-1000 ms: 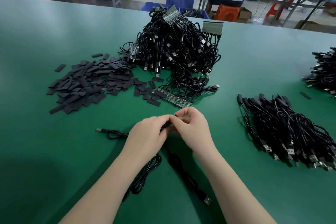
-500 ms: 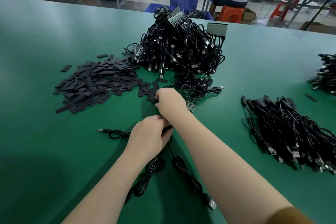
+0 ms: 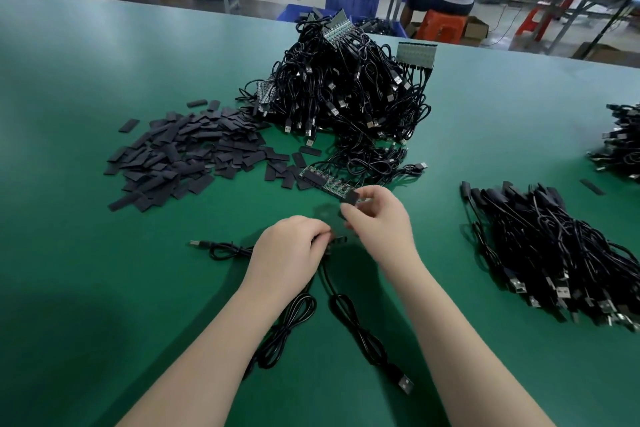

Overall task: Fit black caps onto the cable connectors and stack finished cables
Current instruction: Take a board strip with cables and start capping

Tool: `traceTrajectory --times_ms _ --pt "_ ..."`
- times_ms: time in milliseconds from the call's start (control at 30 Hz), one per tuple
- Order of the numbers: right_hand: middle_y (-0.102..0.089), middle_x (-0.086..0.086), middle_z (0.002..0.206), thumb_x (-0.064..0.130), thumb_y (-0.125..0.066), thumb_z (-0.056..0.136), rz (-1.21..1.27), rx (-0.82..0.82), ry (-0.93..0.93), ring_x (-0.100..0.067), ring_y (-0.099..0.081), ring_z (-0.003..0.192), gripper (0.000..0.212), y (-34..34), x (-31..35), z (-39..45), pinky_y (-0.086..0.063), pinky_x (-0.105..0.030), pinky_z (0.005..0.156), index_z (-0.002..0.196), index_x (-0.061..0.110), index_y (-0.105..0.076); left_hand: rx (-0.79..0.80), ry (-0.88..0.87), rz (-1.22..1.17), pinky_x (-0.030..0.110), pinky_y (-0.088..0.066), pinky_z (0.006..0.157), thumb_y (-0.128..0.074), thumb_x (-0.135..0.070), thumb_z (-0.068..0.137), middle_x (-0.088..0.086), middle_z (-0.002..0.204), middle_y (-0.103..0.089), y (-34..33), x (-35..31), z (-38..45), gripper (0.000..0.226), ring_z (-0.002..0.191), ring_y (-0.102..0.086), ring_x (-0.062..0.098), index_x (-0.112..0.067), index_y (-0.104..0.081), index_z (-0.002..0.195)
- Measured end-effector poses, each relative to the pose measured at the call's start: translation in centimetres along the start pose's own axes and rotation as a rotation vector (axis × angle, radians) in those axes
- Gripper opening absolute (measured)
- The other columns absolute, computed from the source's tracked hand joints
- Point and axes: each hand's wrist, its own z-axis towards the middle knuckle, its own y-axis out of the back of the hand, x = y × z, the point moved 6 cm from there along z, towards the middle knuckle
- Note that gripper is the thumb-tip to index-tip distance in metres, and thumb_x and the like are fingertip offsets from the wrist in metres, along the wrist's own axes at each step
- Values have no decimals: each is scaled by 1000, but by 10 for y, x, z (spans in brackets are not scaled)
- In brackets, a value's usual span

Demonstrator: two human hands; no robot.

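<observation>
My left hand (image 3: 289, 250) grips the connector ends of black cables (image 3: 349, 315) that trail toward me across the green table (image 3: 86, 288); one dark connector tip (image 3: 337, 240) pokes out past my fingers. Just above and to the right, my right hand (image 3: 379, 218) pinches a single black cap (image 3: 349, 198), blurred, a little apart from the connector. A spread of loose black caps (image 3: 180, 156) lies at the left. Finished capped cables (image 3: 554, 253) are stacked at the right.
A tall tangle of uncapped cables (image 3: 349, 94) rises behind my hands, with a green circuit-board strip (image 3: 325, 182) at its foot. More cables (image 3: 620, 142) sit at the far right edge. A person on an orange stool (image 3: 441, 26) works beyond the table.
My right hand reached to the caps near the board strip, picked one up and has drawn back with it toward my left hand. The left hand has kept its grip on the cables.
</observation>
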Motion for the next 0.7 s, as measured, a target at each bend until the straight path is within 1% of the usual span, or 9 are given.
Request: traceTrajectory --times_ms 33,100,167,233,333,433,533,600,700 --pt "-71 -1 82 20 -67 86 67 -29 -6 -23 -68 79 22 5 -4 -9 -56 -36 74 95 40 -61 9 4 -16 28 -49 76 -59 -32 95 -12 96 -70 0 0 0 17 93 -61 10 -27 -73 101" --pt "-71 -2 82 17 -66 88 140 -72 9 -20 -69 75 32 13 -12 -22 -57 -37 76 101 45 -63 65 9 -30 26 -49 79 -62 -40 92 -15 99 -68 -3 1 -1 19 94 -60 6 -31 -72 105" --pt "-71 0 79 16 -67 88 167 -103 23 -16 -69 71 30 20 -19 -28 -57 -37 77 101 43 -67 112 21 -22 25 -49 83 -63 -42 90 -17 105 -66 -6 3 -2 24 98 -59 4 -32 -70 111" --pt "-72 0 78 16 -69 88 173 -116 17 -22 -68 72 26 24 -23 -32 -58 -40 78 97 40 -70 110 25 -13 25 -49 82 -62 -38 92 -17 105 -65 -6 2 -1 24 97 -59 3 -34 -68 115" --pt "-72 -3 81 13 -72 87 281 -108 -25 -15 -66 64 22 26 -28 -34 -58 -32 70 92 34 -74 71 29 -88 32 -52 78 -59 -29 94 -14 96 -64 -3 -1 -1 18 91 -60 7 -33 -63 111" --pt "-73 -8 77 10 -72 88 395 -70 -81 -12 -68 63 17 21 -29 -35 -55 -23 65 95 25 -74 19 18 -160 37 -52 75 -58 -23 96 -12 90 -64 1 -3 -3 10 86 -60 10 -29 -61 104" --pt "-73 -15 79 9 -73 87 445 -52 -90 -16 -70 66 13 17 -28 -35 -56 -24 66 94 20 -73 -33 1 -192 30 -51 78 -57 -15 95 -15 99 -63 5 -5 -3 17 89 -58 4 -27 -68 102" --pt "-74 -13 77 8 -74 86 481 -37 -85 -18 -70 68 13 16 -27 -35 -55 -23 64 94 18 -72 -41 -10 -221 23 -49 81 -58 -13 94 -16 103 -63 5 -6 -2 21 95 -57 1 -26 -70 104" --pt "-74 -9 76 6 -73 87 520 -4 -85 -19 -70 68 12 14 -26 -36 -55 -23 63 94 16 -71 -18 -14 -254 16 -47 82 -63 -21 89 -19 105 -60 4 -6 -3 21 93 -58 -2 -28 -70 108"
